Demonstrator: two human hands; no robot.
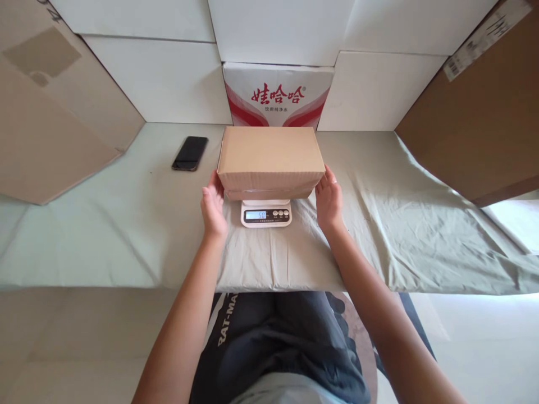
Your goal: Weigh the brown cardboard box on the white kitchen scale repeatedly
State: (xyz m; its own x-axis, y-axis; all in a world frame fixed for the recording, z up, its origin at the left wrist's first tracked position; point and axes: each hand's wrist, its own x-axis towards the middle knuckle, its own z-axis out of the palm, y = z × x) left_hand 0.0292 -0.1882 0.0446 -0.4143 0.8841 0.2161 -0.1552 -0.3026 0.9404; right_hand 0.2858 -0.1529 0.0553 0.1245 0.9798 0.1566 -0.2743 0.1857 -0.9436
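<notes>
A plain brown cardboard box (268, 160) rests on a small white digital scale (266, 214) whose lit display shows digits. My left hand (213, 206) is at the box's left end, fingertips touching its lower corner. My right hand (328, 200) is at the box's right end, fingertips against its lower edge. Both hands have their fingers extended and neither closes around the box. The scale stands on a pale green cloth (379, 224) spread over the surface.
A black phone (190, 152) lies on the cloth at the back left. A white carton with red print (278, 95) stands behind the box. Large brown cardboard boxes flank the left (50, 106) and right (484, 118). White panels line the back.
</notes>
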